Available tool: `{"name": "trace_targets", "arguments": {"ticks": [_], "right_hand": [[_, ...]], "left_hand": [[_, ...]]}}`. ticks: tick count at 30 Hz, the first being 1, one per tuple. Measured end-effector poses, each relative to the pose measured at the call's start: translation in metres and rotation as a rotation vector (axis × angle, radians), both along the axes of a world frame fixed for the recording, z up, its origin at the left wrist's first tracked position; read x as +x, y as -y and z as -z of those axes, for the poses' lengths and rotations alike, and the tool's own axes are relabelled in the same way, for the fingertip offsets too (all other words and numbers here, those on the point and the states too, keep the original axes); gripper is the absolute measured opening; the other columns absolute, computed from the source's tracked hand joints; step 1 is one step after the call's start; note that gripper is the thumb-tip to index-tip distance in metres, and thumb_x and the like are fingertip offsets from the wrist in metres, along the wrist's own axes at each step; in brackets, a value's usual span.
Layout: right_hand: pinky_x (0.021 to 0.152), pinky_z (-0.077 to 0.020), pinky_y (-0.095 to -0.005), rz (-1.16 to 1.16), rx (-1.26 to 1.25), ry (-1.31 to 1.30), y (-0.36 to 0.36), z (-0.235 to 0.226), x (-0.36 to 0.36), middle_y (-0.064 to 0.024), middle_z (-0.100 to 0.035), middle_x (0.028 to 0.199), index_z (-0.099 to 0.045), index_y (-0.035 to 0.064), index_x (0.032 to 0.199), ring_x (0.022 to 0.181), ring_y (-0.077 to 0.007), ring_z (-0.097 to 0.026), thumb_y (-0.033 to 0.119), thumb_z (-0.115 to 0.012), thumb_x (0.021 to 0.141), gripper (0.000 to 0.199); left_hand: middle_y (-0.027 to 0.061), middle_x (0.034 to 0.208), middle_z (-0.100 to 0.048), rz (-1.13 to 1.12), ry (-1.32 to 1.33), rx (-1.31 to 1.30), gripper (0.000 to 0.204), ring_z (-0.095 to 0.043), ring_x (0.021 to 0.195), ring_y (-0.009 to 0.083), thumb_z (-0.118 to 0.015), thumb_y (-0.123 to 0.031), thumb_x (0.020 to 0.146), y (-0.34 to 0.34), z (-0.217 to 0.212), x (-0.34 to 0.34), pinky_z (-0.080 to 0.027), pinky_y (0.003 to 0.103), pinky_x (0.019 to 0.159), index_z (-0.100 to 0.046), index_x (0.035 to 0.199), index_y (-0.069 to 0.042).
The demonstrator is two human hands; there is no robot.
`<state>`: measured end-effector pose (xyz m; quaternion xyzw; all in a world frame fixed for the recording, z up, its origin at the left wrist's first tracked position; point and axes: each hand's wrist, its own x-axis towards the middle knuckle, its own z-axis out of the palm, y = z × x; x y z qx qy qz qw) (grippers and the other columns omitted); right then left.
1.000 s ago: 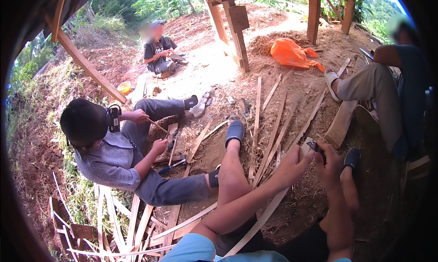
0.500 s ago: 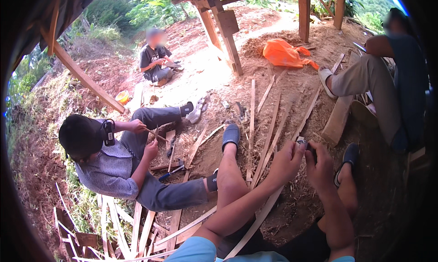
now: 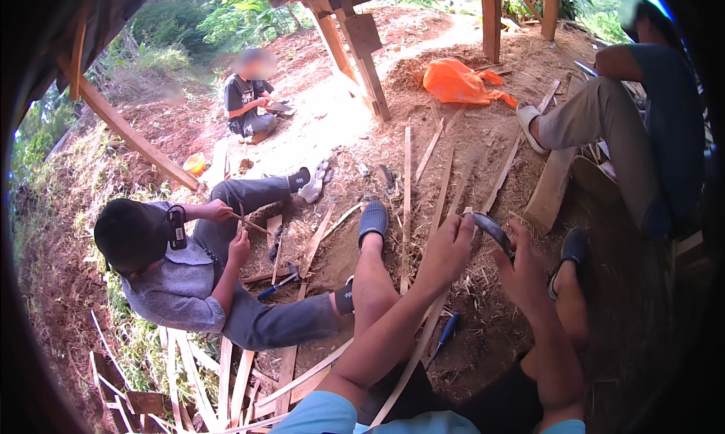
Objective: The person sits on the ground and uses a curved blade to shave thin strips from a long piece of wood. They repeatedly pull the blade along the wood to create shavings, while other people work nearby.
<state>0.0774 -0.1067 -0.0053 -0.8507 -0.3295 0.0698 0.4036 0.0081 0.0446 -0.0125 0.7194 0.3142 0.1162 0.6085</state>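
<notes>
A dark, curved, glossy band arcs between my hands, in front of my knees. My left hand is closed on its left end, where a small pale piece shows above the fingers. At the other end, my right hand pinches it between thumb and fingers. Whether the band is tape or some stiffer piece, I cannot tell. A long pale wooden strip slants up from my lap and passes under my left forearm. Between my legs lies a tool with a blue handle.
A seated person at left works a thin stick with both hands. Another person sits farther back, and one at right. Wooden strips litter the ground. An orange sheet lies near timber posts.
My hands have moved apart, and the dark band now shows stretched in an arc between them. The blue-handled tool between my legs has come into sight. The view has shifted slightly.
</notes>
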Motion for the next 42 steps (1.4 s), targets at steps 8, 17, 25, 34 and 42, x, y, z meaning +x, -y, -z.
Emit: {"name": "trace_targets", "arguments": {"ticks": [8,17,25,34,42], "right_hand": [[0.061,-0.049,-0.0514,0.055,-0.313,0.105,-0.003,0.013,0.002,-0.0159,-0.062,0.068,-0.051,0.0083,0.099,0.068,-0.0395,-0.064,0.042,-0.044,0.096,0.034],[0.066,-0.0497,-0.0504,0.043,-0.197,0.002,-0.002,0.013,0.004,-0.0171,-0.063,0.077,-0.05,0.0083,0.112,0.074,-0.0401,-0.064,0.038,-0.046,0.095,0.035],[0.066,-0.0524,-0.049,0.004,-0.093,0.112,-0.006,0.013,-0.006,-0.0168,-0.059,0.099,-0.042,0.0103,0.126,0.077,-0.0389,-0.064,0.026,-0.049,0.095,0.036],[0.061,-0.0527,-0.0469,0.034,-0.031,0.188,-0.002,0.008,0.0,-0.0148,-0.058,0.092,-0.039,0.0182,0.132,0.072,-0.0365,-0.063,0.018,-0.051,0.093,0.041],[0.062,-0.0522,-0.0457,-0.166,0.084,0.117,0.007,0.007,0.001,-0.015,-0.062,0.083,-0.044,0.0222,0.135,0.073,-0.0337,-0.064,0.013,-0.053,0.09,0.047]], "left_hand": [[-0.0027,0.067,-0.047,-0.046,0.102,-0.192,0.033,-0.041,0.061,0.0055,-0.044,-0.032,0.101,-0.002,0.007,-0.002,-0.036,0.025,0.054,-0.057,0.091,-0.003],[-0.0078,0.06,-0.038,-0.074,0.157,-0.201,0.027,-0.032,0.047,0.0014,-0.045,-0.034,0.1,0.004,0.017,-0.002,-0.024,0.018,0.039,-0.05,0.088,-0.011],[-0.0084,0.059,-0.033,-0.05,0.163,-0.247,0.033,-0.029,0.045,0.0017,-0.043,-0.039,0.1,0.003,0.012,-0.001,-0.021,0.019,0.037,-0.044,0.078,-0.014],[-0.0055,0.055,-0.036,-0.082,0.064,-0.282,0.047,-0.031,0.044,0.0041,-0.032,-0.048,0.101,0.019,-0.019,-0.002,-0.022,0.022,0.04,-0.051,0.082,-0.008],[-0.0021,0.058,-0.042,-0.114,0.206,-0.413,0.035,-0.034,0.041,0.0056,-0.036,-0.034,0.093,0.008,-0.009,-0.006,-0.026,0.02,0.034,-0.055,0.094,-0.004]]}}
